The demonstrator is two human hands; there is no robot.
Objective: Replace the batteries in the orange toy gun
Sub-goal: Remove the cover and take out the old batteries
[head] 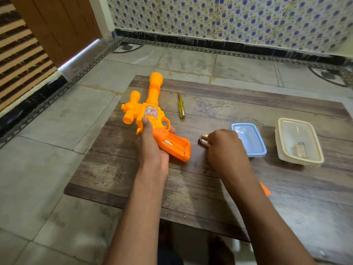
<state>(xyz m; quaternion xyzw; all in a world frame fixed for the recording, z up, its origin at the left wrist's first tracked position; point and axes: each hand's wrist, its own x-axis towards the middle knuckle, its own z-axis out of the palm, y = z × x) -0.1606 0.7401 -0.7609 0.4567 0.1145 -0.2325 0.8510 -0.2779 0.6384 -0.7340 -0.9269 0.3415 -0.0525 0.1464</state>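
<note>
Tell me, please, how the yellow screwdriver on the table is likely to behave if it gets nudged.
The screwdriver looks slim and round-handled, so it would probably roll sideways across the flat table. It seems light and stiff, likely sliding easily.

a home room: floral wall tiles [229, 20], tiled floor [47, 159], wooden door [57, 25], low wooden table [210, 188]
</note>
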